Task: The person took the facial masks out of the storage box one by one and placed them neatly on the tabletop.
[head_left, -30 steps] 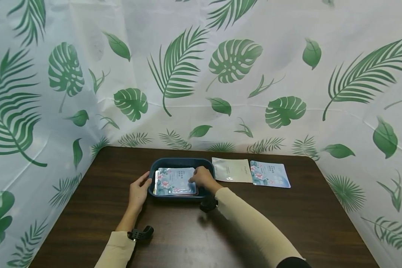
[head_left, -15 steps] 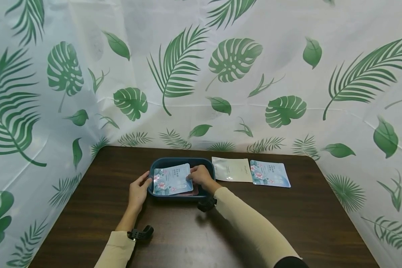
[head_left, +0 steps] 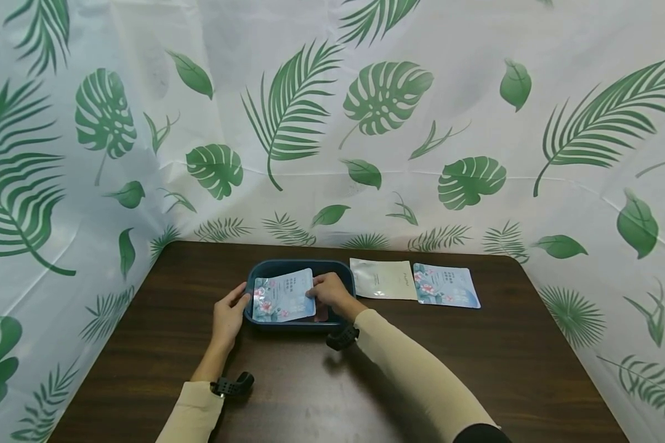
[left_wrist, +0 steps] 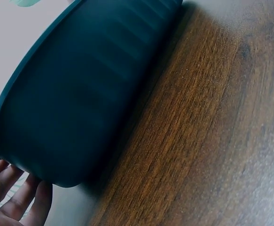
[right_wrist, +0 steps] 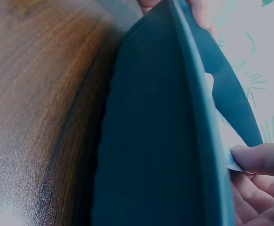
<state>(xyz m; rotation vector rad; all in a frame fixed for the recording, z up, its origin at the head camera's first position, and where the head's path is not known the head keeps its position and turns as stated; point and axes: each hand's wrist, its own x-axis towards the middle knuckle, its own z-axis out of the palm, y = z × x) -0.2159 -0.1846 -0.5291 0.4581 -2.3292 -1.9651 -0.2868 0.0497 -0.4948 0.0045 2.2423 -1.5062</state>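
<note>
A dark blue plastic tub (head_left: 294, 327) stands on the table with flat packets inside. My left hand (head_left: 228, 317) holds its left end; in the right wrist view a fingertip (right_wrist: 201, 13) reaches over the rim to the inside. My right hand (head_left: 335, 295) is over the tub's right side, pinching a light blue, flower-printed sheet mask packet (head_left: 282, 296) by its right edge between thumb and fingers. The packet lies tilted, its left end against the tub's left side. Below it shows a reddish packet (head_left: 322, 312), mostly hidden. The left wrist view shows the tub's outer wall (left_wrist: 75, 99).
Right of the tub, a cream packet (head_left: 385, 281) and another light blue flower-printed packet (head_left: 446, 287) lie side by side on the brown wooden table (head_left: 294, 394). A white curtain with green leaf prints (head_left: 310, 203) hangs close behind the table.
My right hand has moved slightly left, raising and tilting the blue packet's right side and uncovering the reddish packet underneath. My left hand has stayed at the tub's end.
</note>
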